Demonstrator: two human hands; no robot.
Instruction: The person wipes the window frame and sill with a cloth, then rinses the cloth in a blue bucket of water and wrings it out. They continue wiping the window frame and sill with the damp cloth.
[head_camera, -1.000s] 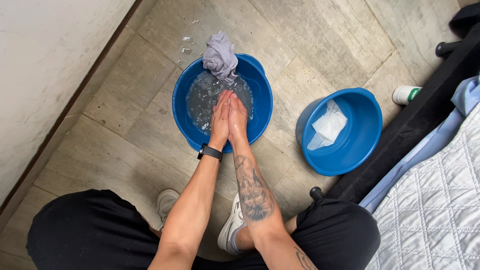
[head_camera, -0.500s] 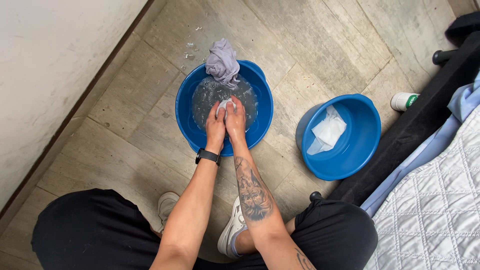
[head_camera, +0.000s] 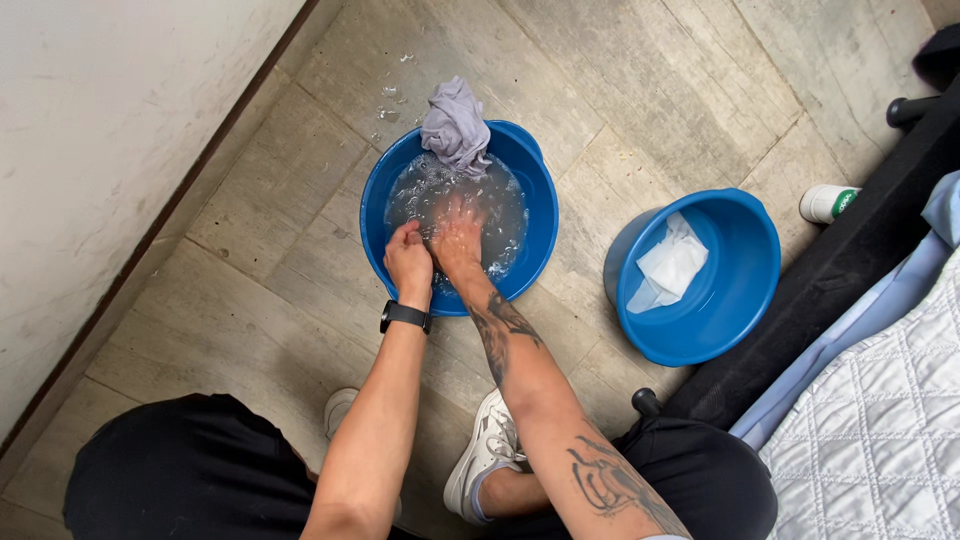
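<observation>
A round blue basin (head_camera: 538, 230) of soapy water sits on the floor in front of me. Both my hands are down in the suds. My left hand (head_camera: 409, 258), with a black watch on its wrist, is curled into a fist at the near left of the water. My right hand (head_camera: 458, 238) lies beside it, fingers spread into the foam. What they grip under the suds is hidden. A grey wet cloth (head_camera: 455, 125) is heaped over the basin's far rim, apart from my hands.
A second blue basin (head_camera: 740, 300) to the right holds a white cloth (head_camera: 672, 268). A white bottle with a green cap (head_camera: 826, 203) lies by a dark bed frame (head_camera: 860, 260). A quilted white cover (head_camera: 880, 430) fills the lower right. A pale wall (head_camera: 110, 140) runs along the left.
Both hands have drawn back from the far side of the water toward the near rim. The left hand has curled into a fist.
</observation>
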